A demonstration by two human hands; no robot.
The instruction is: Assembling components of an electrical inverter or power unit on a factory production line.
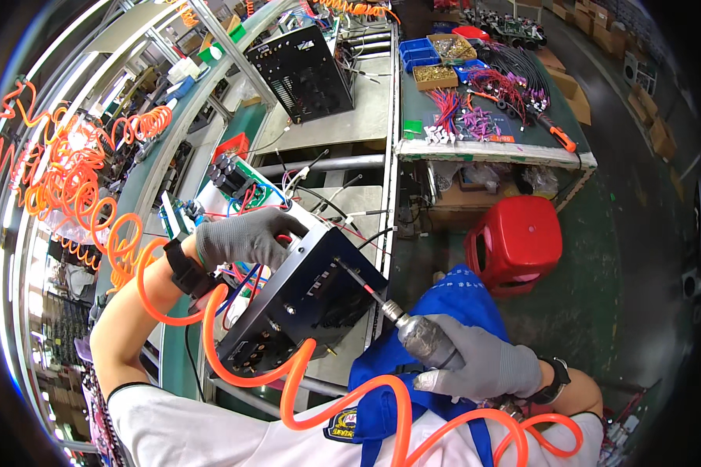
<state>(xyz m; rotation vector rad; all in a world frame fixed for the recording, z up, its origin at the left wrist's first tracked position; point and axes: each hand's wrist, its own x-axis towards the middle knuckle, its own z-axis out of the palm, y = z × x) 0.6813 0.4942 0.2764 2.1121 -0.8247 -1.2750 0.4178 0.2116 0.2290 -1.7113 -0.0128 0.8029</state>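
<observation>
My right hand (483, 358), in a grey glove, is closed around a pneumatic screwdriver (428, 336). Its thin bit reaches the black front panel (311, 300) of an open electrical unit, near the panel's upper edge. My left hand (245, 237), also gloved, lies over the top of that panel with its fingers bent down behind it. What those fingertips hold, if anything, is hidden. Behind the panel sit a green circuit board (245, 187), black cylindrical capacitors (230, 175) and loose coloured wires. An orange coiled air hose (304, 373) loops across in front of me.
A second unit with a black panel (304, 74) stands farther up the line. On the right, a bench (491, 152) bears blue bins (419, 54), boxes of brass-coloured parts (435, 76), cable bundles and an orange-handled tool (557, 134). A red stool (518, 241) stands below it.
</observation>
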